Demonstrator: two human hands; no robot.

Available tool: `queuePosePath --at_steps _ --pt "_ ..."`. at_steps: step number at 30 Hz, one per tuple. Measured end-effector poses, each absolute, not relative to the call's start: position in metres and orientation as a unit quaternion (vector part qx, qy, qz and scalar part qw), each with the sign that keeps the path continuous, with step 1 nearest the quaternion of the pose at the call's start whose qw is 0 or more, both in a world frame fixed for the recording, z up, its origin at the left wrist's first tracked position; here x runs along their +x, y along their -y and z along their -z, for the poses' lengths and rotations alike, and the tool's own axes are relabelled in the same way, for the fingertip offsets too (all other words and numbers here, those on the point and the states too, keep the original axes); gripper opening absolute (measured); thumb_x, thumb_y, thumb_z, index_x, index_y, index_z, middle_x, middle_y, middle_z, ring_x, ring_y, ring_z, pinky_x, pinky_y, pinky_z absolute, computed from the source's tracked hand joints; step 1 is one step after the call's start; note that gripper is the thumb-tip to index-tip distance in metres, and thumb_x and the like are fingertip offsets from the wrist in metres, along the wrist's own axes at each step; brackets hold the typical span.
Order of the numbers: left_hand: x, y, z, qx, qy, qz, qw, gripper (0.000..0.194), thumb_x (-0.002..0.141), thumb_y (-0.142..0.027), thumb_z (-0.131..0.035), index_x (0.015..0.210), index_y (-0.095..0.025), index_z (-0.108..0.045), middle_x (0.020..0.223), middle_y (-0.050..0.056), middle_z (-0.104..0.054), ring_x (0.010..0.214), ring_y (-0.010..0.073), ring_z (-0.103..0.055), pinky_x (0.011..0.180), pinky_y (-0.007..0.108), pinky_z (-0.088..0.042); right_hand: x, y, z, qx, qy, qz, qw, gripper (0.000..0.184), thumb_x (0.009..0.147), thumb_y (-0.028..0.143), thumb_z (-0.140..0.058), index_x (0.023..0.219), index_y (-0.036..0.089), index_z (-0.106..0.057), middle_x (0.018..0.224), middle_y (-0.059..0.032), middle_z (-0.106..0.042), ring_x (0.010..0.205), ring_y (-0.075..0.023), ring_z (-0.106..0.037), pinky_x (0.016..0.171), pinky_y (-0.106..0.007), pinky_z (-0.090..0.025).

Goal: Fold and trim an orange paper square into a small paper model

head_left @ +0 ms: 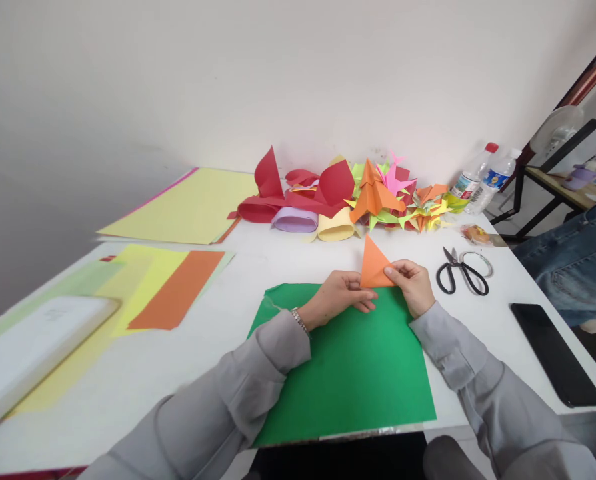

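Note:
A small triangle of folded orange paper [374,265] is held upright, point up, above a green sheet [351,373]. My right hand [412,283] pinches its lower right corner, thumb on the near face. At its lower left edge is my left hand [341,295], with fingers curled around that edge; part of the fingertips is hidden by the paper. The green sheet lies flat under both hands at the table's front edge.
Behind stand folded paper pieces, including red curled shapes [335,187] and an orange plane [373,193]. Scissors [461,272] and a black phone [555,353] lie right, bottles [493,180] beyond. Left are paper strips [178,290], yellow sheets [188,203] and a white box-like object [43,353].

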State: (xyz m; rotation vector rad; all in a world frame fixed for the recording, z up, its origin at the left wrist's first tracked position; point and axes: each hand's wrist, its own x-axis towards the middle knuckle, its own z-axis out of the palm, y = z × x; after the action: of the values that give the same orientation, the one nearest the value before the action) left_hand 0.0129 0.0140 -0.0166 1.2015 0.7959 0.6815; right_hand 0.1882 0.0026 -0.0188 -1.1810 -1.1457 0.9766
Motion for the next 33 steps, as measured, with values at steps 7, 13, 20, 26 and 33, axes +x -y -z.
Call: queuePosePath --at_steps 7,13,20,26,33 --pt "0.0120 -0.0136 0.0138 0.534 -0.356 -0.309 0.701 0.038 0.061 -0.038 -0.080 0.081 -0.009 -0.066 0.072 0.008 -0.072 0.061 0.0176 -0.068 0.057 0.028 -0.058 0.1867 -0.0011 0.0156 -0.503 0.501 -0.417 0.567 0.028 0.058 0.044 -0.078 0.064 0.019 -0.067 0.059 0.0008 -0.064 0.054 -0.0128 -0.052 0.055 -0.027 -0.043" --pt "0.0103 -0.0141 0.0127 0.546 -0.346 -0.290 0.706 0.035 0.065 -0.040 -0.077 0.079 -0.009 -0.068 0.075 0.010 -0.073 0.058 0.0172 -0.068 0.054 0.027 -0.057 0.1835 0.0017 0.0141 -0.495 0.523 -0.434 0.541 0.030 0.055 0.046 -0.078 0.062 0.019 -0.067 0.055 0.0019 -0.062 0.050 -0.0112 -0.049 0.050 -0.026 -0.040" --pt "0.0107 -0.0142 0.0170 0.558 -0.340 -0.295 0.697 0.035 0.067 -0.042 -0.074 0.078 -0.009 -0.068 0.073 0.011 -0.073 0.056 0.0179 -0.068 0.052 0.028 -0.057 0.1837 0.0022 0.0156 -0.485 0.525 -0.451 0.534 0.028 0.056 0.044 -0.079 0.061 0.019 -0.067 0.055 0.0022 -0.061 0.050 -0.0111 -0.049 0.051 -0.026 -0.040" --pt "0.0116 -0.0134 0.0192 0.553 -0.349 -0.309 0.690 0.035 0.066 -0.041 -0.075 0.077 -0.009 -0.067 0.070 0.010 -0.072 0.056 0.0189 -0.068 0.050 0.028 -0.057 0.1839 0.0017 0.0173 -0.482 0.514 -0.468 0.534 0.028 0.056 0.043 -0.079 0.062 0.019 -0.066 0.056 0.0020 -0.062 0.050 -0.0112 -0.051 0.051 -0.026 -0.041" --pt "0.0130 -0.0121 0.0172 0.560 -0.353 -0.307 0.684 0.036 0.066 -0.041 -0.075 0.076 -0.008 -0.067 0.068 0.010 -0.071 0.054 0.0182 -0.067 0.048 0.027 -0.056 0.1828 0.0033 0.0154 -0.468 0.525 -0.478 0.526 0.028 0.058 0.043 -0.078 0.069 0.020 -0.068 0.062 0.0010 -0.066 0.054 -0.0125 -0.054 0.054 -0.026 -0.043"
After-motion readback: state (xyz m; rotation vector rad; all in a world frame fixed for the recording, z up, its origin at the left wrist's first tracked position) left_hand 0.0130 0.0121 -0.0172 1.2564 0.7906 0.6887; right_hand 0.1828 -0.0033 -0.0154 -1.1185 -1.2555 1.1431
